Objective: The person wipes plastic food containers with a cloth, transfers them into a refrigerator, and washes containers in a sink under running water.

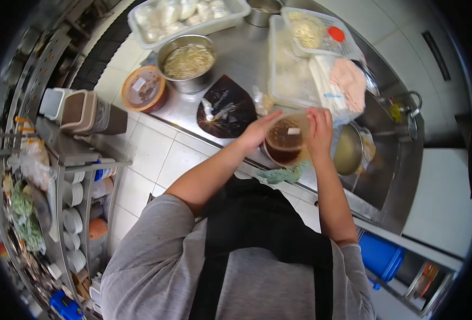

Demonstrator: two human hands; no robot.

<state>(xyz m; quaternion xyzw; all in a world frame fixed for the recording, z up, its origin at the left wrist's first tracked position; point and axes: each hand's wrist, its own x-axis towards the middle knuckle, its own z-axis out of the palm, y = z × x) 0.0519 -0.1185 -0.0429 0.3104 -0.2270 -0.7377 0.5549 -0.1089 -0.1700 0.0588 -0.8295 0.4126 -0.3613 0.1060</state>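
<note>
Just right of centre in the frame, the left hand and right hand each have their grip clamped on a clear tub of brown liquid. Its white label, a sticker on the orange tub at upper left and blue lettering at upper right are too small to read.

The head view looks steeply down, close; edges seemingly warped.

The light is bright, the edges fisheye-bent, the corners black.
</note>
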